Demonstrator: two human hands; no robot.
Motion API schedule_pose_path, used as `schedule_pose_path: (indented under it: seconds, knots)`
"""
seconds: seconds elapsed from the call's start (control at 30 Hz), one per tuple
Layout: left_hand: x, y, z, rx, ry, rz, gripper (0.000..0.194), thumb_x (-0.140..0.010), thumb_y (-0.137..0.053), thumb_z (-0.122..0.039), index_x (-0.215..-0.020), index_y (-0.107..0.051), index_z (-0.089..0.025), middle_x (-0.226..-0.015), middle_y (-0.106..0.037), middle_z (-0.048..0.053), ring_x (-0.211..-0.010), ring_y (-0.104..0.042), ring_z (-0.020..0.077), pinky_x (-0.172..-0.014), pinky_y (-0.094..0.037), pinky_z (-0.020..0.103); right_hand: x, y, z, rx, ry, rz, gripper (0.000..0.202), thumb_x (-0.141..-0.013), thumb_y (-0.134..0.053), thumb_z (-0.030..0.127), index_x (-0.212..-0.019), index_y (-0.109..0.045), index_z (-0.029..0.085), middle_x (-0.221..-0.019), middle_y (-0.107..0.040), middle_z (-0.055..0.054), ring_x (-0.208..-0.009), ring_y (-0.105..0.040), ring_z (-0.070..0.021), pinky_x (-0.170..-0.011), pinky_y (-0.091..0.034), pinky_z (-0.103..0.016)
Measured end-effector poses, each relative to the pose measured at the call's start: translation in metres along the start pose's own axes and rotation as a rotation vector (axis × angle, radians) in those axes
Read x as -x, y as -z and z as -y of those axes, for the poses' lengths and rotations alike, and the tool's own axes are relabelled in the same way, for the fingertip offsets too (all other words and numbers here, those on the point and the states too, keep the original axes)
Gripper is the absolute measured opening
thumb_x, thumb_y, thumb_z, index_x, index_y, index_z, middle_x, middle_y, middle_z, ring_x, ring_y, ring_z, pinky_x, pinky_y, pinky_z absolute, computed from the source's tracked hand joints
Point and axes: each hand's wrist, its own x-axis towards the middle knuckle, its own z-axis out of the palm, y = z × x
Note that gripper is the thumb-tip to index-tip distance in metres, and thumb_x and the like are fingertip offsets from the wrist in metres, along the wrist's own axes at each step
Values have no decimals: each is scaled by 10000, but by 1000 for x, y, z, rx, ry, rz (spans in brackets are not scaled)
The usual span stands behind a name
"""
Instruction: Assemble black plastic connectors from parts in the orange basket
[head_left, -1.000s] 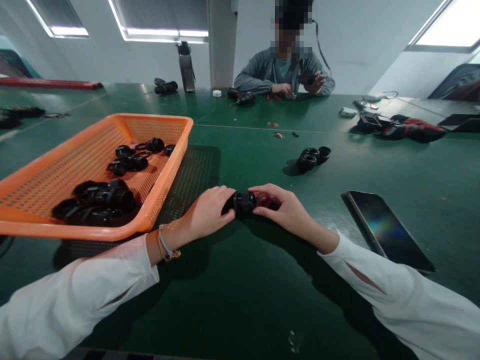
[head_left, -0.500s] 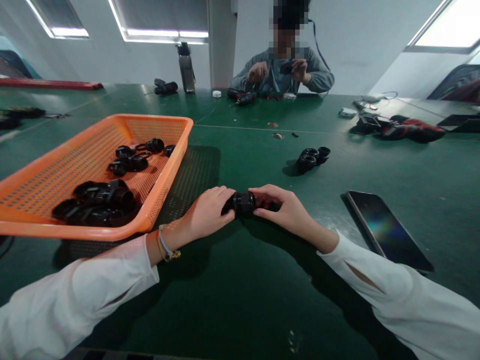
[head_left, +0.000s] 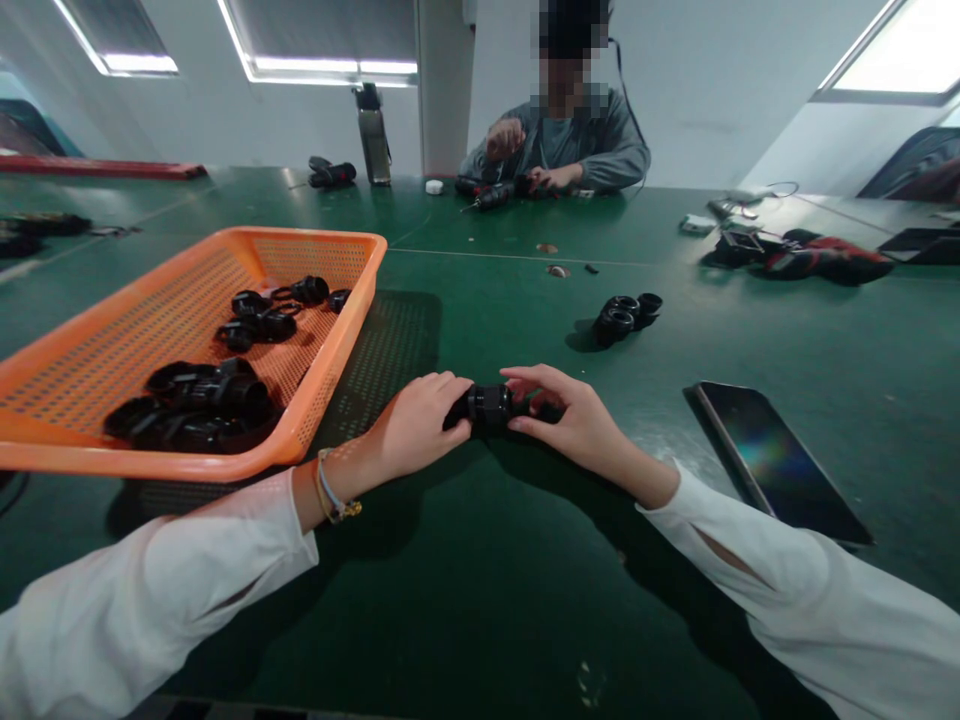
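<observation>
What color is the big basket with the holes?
The basket is bright orange; it shows best in the head view.

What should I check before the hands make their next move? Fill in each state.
1. Left hand holding the black fitting: ok.
2. Right hand firmly on the fitting's other end: cannot tell; fingers curve around it, contact unclear.
3. Orange basket resting upright: ok.
4. Phone clear of the right sleeve: cannot tell; they meet in view.
5. Co-worker's hands away from the fitting: ok.
</observation>
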Motion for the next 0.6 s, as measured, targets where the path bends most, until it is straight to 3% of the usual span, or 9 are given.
schedule_pose_path:
  seconds: [0.17, 0.6]
  knots:
    - [0, 0, 0, -4, -7, -6, 235, -782, -488, -197, -989, -578, -130, -843, -614, 62, -808, -569, 199, -746, -476, 330, 0, 0, -1, 5, 15, 2, 291, -712, -653, 166, -999, -635, 210, -949, -638, -44, -800, -593, -159, -671, -496, -296]
    - [-1, 0, -1, -4, 7, 9, 247, -776, -490, -189, -994, -584, -120, -850, -615, 69, -814, -569, 205, -753, -475, 336, -2, 0, -1, 7, -35, 15, 304, -709, -668, 196, -1010, -628, 212, -932, -640, -37, -782, -597, -157, -679, -492, -304]
